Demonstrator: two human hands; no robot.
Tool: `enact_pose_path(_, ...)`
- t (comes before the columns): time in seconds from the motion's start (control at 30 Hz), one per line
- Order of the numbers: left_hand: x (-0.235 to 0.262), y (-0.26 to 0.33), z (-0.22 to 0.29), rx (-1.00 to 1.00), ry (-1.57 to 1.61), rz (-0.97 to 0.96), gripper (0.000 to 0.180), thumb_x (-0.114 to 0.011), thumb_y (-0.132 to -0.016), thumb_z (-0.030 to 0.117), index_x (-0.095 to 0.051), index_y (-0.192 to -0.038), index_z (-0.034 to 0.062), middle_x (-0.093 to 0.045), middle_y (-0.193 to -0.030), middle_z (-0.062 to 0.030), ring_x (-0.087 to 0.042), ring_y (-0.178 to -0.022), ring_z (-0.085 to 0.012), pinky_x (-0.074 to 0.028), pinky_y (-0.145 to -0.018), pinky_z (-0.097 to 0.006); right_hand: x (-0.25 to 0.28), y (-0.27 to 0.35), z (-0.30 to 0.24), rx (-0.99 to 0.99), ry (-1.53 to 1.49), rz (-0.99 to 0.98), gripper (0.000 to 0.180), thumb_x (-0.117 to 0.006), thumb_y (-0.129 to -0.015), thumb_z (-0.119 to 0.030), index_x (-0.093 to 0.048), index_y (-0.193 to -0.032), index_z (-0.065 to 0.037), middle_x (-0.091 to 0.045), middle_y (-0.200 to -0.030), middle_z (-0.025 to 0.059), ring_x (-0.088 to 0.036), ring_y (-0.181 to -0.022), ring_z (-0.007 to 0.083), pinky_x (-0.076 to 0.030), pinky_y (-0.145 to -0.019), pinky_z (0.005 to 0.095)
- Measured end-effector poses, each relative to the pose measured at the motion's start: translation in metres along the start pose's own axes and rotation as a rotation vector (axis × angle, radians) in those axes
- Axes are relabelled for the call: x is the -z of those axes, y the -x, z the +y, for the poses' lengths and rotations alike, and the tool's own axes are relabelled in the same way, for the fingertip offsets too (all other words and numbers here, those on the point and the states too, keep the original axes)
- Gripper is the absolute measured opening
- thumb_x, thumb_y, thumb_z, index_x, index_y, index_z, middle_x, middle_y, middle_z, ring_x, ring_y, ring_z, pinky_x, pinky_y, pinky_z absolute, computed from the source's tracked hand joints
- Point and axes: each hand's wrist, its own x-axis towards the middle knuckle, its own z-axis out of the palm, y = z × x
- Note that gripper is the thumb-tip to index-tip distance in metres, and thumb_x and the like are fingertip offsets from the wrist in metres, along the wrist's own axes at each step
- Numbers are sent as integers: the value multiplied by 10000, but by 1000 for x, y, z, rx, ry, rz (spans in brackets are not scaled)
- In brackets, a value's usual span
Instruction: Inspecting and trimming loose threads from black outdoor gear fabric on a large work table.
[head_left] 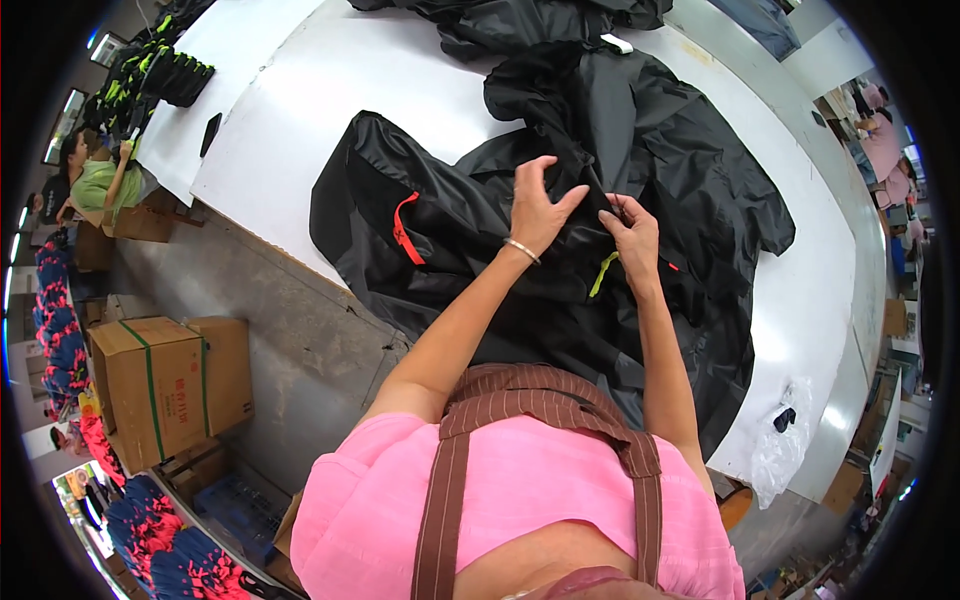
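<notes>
The black jacket (560,220) is made of thin synthetic cloth with a faint sheen, creased and smooth, trimmed with a red tab (403,228) and a yellow-green pull (603,273) of matt tape. The bench (300,130) is covered by a smooth, matt white top. A thin metal bangle (522,250) is worn, glossy. The box (160,385) is of rough brown cardboard.

The right hand (632,232) fingertips are hidden in folds of the black jacket (600,170).
</notes>
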Motion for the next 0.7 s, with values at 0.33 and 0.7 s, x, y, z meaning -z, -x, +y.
enact_pose_path(0.33,-27,-11,0,246,266,-58,72,-650,-765,28,-597,-806,-1,-622,-659,-71,-586,-575,-135,-481,-567,-274,13,8,-19,227,322,77,255,-678,-812,-97,-662,-1063,-51,-619,-840,31,-577,-737,128,-452,-668,252)
enact_pose_path(0.7,-18,-11,16,223,259,3,67,-659,-772,28,-609,-797,-9,-623,-643,-63,-588,-562,-120,-471,-548,-257,-8,-7,-53,437,441,156,244,-662,-820,-123,-666,-1061,-87,-643,-838,72,-622,-707,246,-471,-636,322)
